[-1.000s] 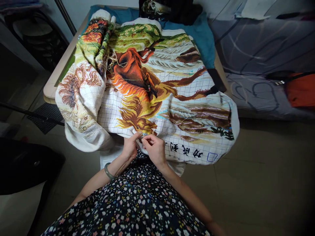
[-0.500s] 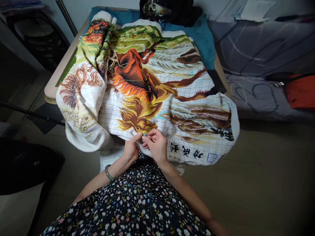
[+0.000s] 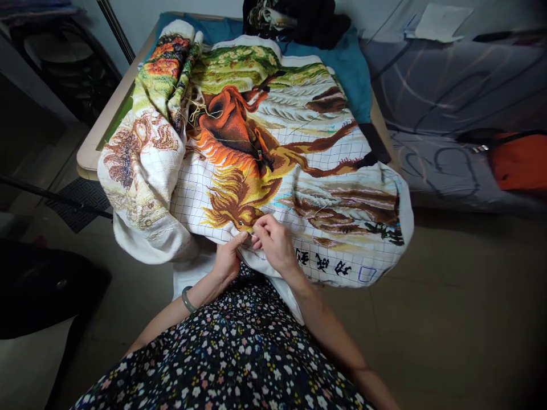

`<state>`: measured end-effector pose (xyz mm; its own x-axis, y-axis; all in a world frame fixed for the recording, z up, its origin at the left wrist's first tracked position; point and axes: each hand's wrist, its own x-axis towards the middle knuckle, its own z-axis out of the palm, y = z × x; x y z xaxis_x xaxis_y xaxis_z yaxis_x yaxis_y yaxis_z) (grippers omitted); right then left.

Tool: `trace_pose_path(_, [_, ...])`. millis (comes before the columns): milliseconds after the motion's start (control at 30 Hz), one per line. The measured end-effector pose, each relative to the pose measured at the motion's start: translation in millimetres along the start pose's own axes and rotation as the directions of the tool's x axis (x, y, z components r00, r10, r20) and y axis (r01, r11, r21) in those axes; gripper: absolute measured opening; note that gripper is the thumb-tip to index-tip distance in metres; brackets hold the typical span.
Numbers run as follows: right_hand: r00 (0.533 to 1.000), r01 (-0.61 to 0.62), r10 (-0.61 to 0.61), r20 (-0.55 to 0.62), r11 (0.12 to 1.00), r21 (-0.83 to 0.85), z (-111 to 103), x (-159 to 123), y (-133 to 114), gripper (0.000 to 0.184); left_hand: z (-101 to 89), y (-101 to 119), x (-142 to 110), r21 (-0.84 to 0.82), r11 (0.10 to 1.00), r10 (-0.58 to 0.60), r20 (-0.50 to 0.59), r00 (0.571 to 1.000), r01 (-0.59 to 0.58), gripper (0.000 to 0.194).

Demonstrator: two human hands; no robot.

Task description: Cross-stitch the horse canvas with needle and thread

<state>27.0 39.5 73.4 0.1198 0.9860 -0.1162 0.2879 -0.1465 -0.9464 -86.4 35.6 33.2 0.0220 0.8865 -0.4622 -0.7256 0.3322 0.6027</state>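
A large cross-stitch cloth with a gridded white ground lies over the table and hangs down its near side toward me. A horse with a yellow mane and an orange-red body is stitched on it. My left hand grips the cloth's near edge, thumb on top and fingers underneath, beside the horse's head. Close to its right, my right hand pinches thumb and forefinger together just over the cloth. What sits in that pinch is too fine to make out. Loose yellowish threads lie across the stitched horse.
The table has a pale edge and a teal cloth under the stitching. A dark bundle lies at the back. To the right is a grey patterned cover with an orange bag. A black chair stands far left.
My right hand has shifted slightly right and up, away from the left thumb, still pinched. My left hand keeps its hold on the cloth's edge.
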Motion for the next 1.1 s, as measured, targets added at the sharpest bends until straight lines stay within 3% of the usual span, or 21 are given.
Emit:
trace_pose_path(100, [0.987,0.048,-0.004,-0.161,0.962,0.268,-26,6,-9,0.025,0.5,0,0,-0.008,0.998,0.067,-0.002,0.998,-0.067,0.07])
trace_pose_path(167, [0.983,0.109,-0.03,-0.179,0.889,0.444,-47,9,-17,0.027,0.8,0,0,-0.011,0.998,0.064,-0.002,0.998,-0.064,0.072])
trace_pose_path(267, [0.945,0.264,-0.125,-0.301,0.835,0.483,-66,8,-24,0.029,1.8,1,-1,-0.013,0.998,0.064,-0.008,0.998,-0.064,0.073])
trace_pose_path(333, [0.932,0.283,-0.134,-0.337,0.85,0.444,-63,2,-22,0.03,2.6,1,-1,-0.012,0.998,0.053,-0.012,0.998,-0.054,0.071])
trace_pose_path(400, [0.957,0.206,-0.096,-0.273,0.889,0.409,-51,-5,-15,0.03,3.0,1,-2,-0.012,0.999,0.03,-0.013,0.999,-0.03,0.07])
trace_pose_path(467, [0.992,0.073,-0.032,-0.118,0.93,0.361,-35,-13,-5,0.03,2.7,1,-2,-0.014,1.0,0.012,-0.001,1.0,-0.012,0.07])
trace_pose_path(533, [0.999,-0.032,0.022,0.046,0.968,0.248,-22,-19,5,0.028,1.7,1,-1,-0.01,1.0,0.007,0.006,1.0,-0.007,0.069])
trace_pose_path(600, [0.992,-0.053,0.038,0.122,0.992,0.119,-14,-23,12,0.024,0.3,0,0,0.0,1.0,0.007,0.003,1.0,-0.007,0.068])
trace_pose_path(700, [0.995,-0.009,0.007,0.099,1.0,0.017,-8,-25,15,0.023,-1.6,-1,1,0.007,1.0,0.017,-0.009,1.0,-0.016,0.066])
trace_pose_path(1100, [0.997,0.053,-0.049,0.061,0.997,-0.062,-6,-22,14,0.028,-2.0,-1,2,-0.007,1.0,0.016,-0.005,1.0,-0.016,0.065])
